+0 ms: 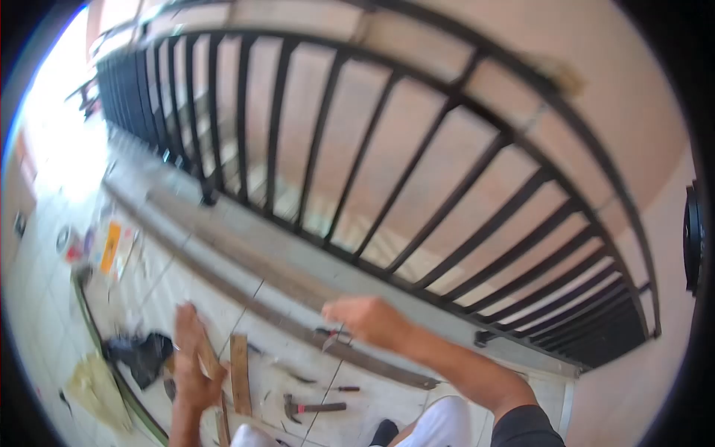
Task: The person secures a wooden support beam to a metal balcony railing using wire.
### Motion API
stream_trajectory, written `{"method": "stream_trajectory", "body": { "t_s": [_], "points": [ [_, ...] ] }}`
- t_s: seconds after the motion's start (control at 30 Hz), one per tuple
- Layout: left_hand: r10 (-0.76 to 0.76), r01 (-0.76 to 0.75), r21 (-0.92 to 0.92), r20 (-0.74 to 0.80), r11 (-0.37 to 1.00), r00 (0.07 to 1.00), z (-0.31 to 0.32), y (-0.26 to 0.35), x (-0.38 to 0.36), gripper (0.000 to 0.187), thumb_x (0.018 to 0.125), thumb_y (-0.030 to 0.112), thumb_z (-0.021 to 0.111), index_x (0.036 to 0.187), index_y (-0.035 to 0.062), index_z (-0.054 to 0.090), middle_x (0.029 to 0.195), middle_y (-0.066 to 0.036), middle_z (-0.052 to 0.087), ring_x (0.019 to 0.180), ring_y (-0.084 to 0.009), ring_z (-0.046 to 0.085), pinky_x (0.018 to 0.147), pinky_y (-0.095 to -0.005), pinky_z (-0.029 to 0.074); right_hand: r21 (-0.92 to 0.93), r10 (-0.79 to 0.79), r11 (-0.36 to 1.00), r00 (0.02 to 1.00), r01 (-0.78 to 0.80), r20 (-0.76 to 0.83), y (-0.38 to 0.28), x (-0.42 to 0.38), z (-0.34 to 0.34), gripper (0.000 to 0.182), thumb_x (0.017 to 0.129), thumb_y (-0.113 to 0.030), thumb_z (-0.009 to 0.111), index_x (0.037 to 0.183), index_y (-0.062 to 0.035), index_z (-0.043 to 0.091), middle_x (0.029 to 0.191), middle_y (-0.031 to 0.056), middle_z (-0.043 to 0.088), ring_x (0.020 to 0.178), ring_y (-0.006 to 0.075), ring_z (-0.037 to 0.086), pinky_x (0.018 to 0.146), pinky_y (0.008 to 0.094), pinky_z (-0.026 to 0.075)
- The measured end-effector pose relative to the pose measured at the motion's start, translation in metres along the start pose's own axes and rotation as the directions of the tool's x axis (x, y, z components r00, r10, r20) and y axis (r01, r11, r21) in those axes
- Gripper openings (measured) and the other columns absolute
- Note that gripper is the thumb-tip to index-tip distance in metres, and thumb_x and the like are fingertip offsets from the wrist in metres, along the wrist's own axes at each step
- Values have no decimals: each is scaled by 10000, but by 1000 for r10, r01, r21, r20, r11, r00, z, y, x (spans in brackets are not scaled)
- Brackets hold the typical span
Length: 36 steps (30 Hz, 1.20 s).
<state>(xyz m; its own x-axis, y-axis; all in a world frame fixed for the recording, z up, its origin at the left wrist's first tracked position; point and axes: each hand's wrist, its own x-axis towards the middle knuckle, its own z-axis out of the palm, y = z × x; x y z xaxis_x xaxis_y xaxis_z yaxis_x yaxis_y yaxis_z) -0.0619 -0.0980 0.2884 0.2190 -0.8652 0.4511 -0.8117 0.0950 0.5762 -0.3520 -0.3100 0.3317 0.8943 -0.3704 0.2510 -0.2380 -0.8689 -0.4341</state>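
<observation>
My left hand [192,365] is at the lower left, its fingers long and close together and its thumb to the right. A narrow wooden strip [211,363] runs between thumb and fingers and down past the wrist. Curled closed, my right hand [369,320] hovers by the long wooden planks; what its fingers hold, if anything, is hidden. Just below it is a red-handled tool, perhaps pliers [333,337], over the brown plank [279,319]. A short flat board [240,372] lies right of my left hand. Nearer my legs is a claw hammer [316,407].
A black metal railing [357,164] curves along the far side. On the tiled floor lie a screwdriver [346,388], a black plastic bag [145,357], a pale yellow bag [97,387] and a long green strip [93,320]. A can [68,242] stands at the left.
</observation>
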Motion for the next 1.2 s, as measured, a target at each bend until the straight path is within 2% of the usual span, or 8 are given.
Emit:
{"method": "stream_trajectory", "body": {
  "t_s": [0.1,0.23,0.3,0.4,0.57,0.9,1.03,1.2],
  "points": [
    [265,-250,-93,440,964,858,-41,82,50,404,766,193,743,1133,39,677,1360,-202,567,1402,-367,399,1171,-573,217,144,93,985,994,-100,57,-82,-12,-101,323,793,31,620,1103,-51,659,985,120,702,861,285,691,760,334,571],
    [362,-147,-430,477,891,801,-97,150,63,227,880,266,673,898,39,667,930,-96,696,1041,-320,643,1064,-507,387,313,337,899,940,-305,-53,-150,-47,-228,186,948,-97,590,1117,-61,658,892,111,713,752,234,705,653,341,564],
    [311,4,-588,434,809,845,-137,188,72,278,931,301,632,845,37,647,794,-70,685,867,-284,697,1002,-472,457,539,668,587,737,-604,98,-183,-57,-283,206,1019,-189,546,1107,-57,678,814,66,699,643,126,677,554,281,539],
    [103,179,-836,269,519,958,-182,240,80,473,1009,413,505,786,10,615,624,-79,550,538,-172,555,618,-330,499,757,819,422,568,-499,-83,-221,-78,-341,289,1040,-250,520,1019,-7,674,727,30,634,544,72,595,486,244,516],
    [286,-154,-373,331,915,899,-261,303,118,292,929,226,652,708,51,576,595,-117,588,516,-314,599,490,-388,464,886,927,375,93,-273,-364,-247,-121,-441,309,1033,-285,531,983,0,639,679,17,580,481,81,532,434,240,489],
    [186,4,-339,527,941,829,-296,374,156,228,956,224,614,828,51,688,645,-138,642,595,-342,656,531,-416,494,795,789,569,-131,-209,-600,-267,-126,-506,275,1033,-271,535,1022,-15,635,667,10,563,475,64,492,430,220,444],
    [74,251,-430,610,867,789,-302,389,181,244,954,186,618,816,-3,685,650,-165,643,581,-347,644,545,-388,488,827,832,511,-106,-235,-544,-242,-122,-515,313,1035,-309,530,960,-23,631,661,7,556,491,66,478,436,236,433],
    [80,59,-299,433,952,898,-276,416,209,225,924,128,646,733,11,630,624,-169,607,573,-342,636,526,-394,476,838,856,501,-15,-214,-516,-172,-96,-559,309,1031,-300,528,904,-35,625,662,-8,542,499,69,474,458,259,436]
  ]
}}
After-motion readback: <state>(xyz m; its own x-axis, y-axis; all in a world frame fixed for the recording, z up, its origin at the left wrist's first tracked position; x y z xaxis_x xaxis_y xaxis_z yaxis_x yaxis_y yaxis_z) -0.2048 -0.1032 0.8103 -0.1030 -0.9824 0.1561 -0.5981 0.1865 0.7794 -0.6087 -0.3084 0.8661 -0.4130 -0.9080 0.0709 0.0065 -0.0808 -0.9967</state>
